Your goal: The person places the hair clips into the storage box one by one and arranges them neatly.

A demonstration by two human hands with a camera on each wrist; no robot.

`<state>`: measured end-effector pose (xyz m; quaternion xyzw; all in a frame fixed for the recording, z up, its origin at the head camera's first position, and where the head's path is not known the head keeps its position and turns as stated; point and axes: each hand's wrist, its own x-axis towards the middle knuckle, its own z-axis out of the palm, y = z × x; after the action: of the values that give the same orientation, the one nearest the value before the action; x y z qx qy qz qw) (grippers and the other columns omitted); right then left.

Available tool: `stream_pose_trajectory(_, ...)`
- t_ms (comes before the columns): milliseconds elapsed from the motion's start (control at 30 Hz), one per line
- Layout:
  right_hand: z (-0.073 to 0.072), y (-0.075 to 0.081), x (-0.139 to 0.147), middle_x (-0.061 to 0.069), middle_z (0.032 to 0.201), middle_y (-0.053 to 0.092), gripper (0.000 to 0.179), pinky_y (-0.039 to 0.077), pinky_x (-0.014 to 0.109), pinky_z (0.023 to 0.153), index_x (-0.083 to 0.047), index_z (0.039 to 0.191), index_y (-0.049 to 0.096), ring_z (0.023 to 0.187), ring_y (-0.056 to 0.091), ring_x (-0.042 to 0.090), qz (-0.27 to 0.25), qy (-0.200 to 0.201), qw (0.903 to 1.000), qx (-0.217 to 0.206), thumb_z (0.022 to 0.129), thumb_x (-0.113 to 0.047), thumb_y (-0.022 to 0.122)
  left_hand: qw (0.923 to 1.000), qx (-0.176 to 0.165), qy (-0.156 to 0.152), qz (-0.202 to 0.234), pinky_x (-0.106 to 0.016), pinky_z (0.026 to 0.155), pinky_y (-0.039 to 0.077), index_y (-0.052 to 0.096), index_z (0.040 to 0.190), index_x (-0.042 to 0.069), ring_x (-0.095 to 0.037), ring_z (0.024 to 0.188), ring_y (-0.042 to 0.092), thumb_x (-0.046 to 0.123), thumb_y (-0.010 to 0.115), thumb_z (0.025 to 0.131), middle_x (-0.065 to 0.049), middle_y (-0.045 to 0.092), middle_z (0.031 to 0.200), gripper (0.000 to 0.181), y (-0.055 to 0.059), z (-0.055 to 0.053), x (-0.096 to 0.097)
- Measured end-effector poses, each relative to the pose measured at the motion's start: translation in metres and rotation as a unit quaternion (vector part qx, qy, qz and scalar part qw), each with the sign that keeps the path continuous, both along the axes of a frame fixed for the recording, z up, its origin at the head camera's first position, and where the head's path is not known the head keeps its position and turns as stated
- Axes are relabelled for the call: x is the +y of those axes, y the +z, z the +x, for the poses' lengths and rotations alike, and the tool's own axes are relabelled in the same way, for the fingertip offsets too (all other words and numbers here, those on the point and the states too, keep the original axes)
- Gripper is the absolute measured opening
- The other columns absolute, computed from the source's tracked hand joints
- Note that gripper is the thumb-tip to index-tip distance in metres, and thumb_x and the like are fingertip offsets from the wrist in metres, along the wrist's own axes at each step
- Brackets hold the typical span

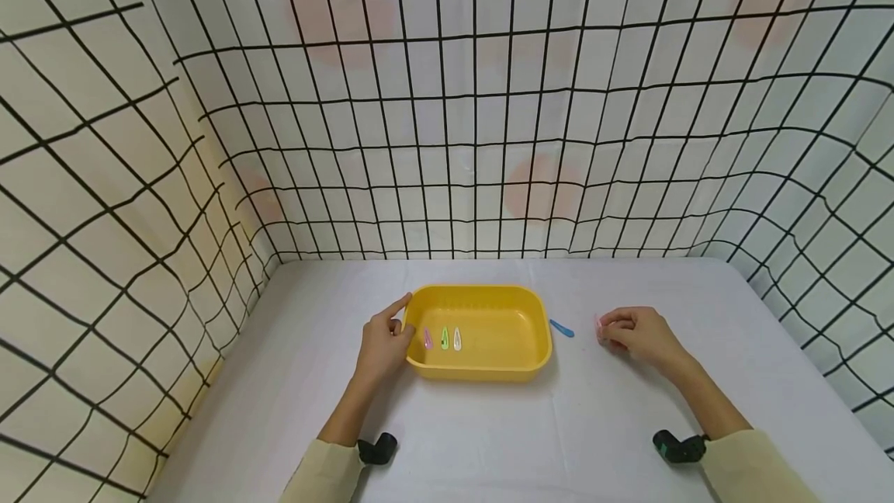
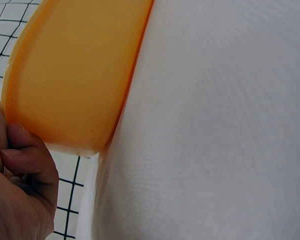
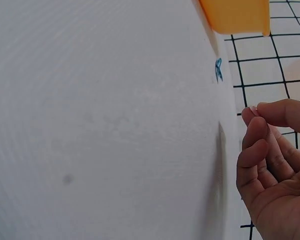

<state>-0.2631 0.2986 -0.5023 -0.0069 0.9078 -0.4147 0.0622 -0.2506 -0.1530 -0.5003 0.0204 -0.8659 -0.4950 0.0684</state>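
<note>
A yellow plastic tray stands on the table, with a pink hair clip, a green hair clip and a white hair clip lined up in its left part. My left hand grips the tray's left end, thumb over the rim and some fingers curled outside. To the tray's right, my right hand pinches a small pink hair clip between thumb and fingertips. Only a sliver of that clip shows in the right wrist view. A blue hair clip lies between the tray and my right hand.
White cloth covers the table. A black wire grid over pale sheeting rises behind the table and along both sides. Each wrist carries a black camera mount.
</note>
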Motion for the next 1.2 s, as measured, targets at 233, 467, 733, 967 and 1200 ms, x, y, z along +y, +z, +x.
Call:
stream_pose_trajectory(233, -0.001, 0.011, -0.006, 0.008, 0.086, 0.075, 0.033, 0.055, 0.029, 0.064, 0.003, 0.117, 0.069, 0.076, 0.064, 0.019, -0.022, -0.005, 0.9997, -0.009, 0.096, -0.023, 0.068, 1.0000, -0.002, 0.001, -0.002, -0.020, 0.045, 0.031, 0.060, 0.147, 0.024, -0.012, 0.047, 0.032, 0.007, 0.061, 0.089, 0.003, 0.037, 0.057, 0.060, 0.001, 0.000, 0.000)
stream_pose_trajectory(467, 0.000, 0.024, -0.018, 0.012, 0.090, 0.076, 0.037, 0.056, 0.028, 0.065, 0.002, 0.119, 0.069, 0.075, 0.063, 0.019, -0.034, 0.009, 0.9994, 0.000, 0.097, -0.028, 0.069, 1.0000, -0.003, 0.001, 0.001, -0.020, 0.045, 0.031, 0.060, 0.146, 0.023, -0.012, 0.048, 0.032, 0.006, 0.062, 0.088, 0.003, 0.038, 0.057, 0.060, 0.001, 0.000, 0.000)
stream_pose_trajectory(733, 0.002, 0.041, -0.034, 0.016, 0.097, 0.077, 0.036, 0.049, 0.027, 0.061, -0.001, 0.117, 0.070, 0.069, 0.056, 0.018, -0.059, 0.023, 0.9980, 0.006, 0.096, -0.030, 0.072, 1.0000, -0.005, 0.000, 0.000, -0.020, 0.045, 0.031, 0.060, 0.146, 0.022, -0.012, 0.048, 0.032, 0.007, 0.061, 0.088, 0.003, 0.038, 0.057, 0.060, 0.001, -0.001, 0.000)
stream_pose_trajectory(967, 0.000, 0.047, -0.050, 0.015, 0.101, 0.077, 0.035, 0.052, 0.028, 0.066, -0.004, 0.116, 0.072, 0.080, 0.060, 0.029, -0.059, 0.042, 0.9972, 0.021, 0.095, -0.031, 0.072, 1.0000, 0.000, -0.001, 0.000, -0.020, 0.044, 0.031, 0.060, 0.147, 0.021, -0.011, 0.047, 0.032, 0.007, 0.061, 0.089, 0.003, 0.037, 0.056, 0.060, 0.001, 0.000, -0.001)
stream_pose_trajectory(1200, 0.000, 0.055, -0.070, 0.014, 0.098, 0.077, 0.031, 0.051, 0.027, 0.067, -0.006, 0.115, 0.072, 0.086, 0.063, 0.033, -0.079, 0.068, 0.9939, 0.035, 0.094, -0.029, 0.074, 1.0000, 0.004, -0.004, 0.001, -0.020, 0.044, 0.031, 0.059, 0.147, 0.021, -0.011, 0.046, 0.032, 0.007, 0.061, 0.088, 0.004, 0.036, 0.055, 0.060, 0.001, 0.001, 0.000)
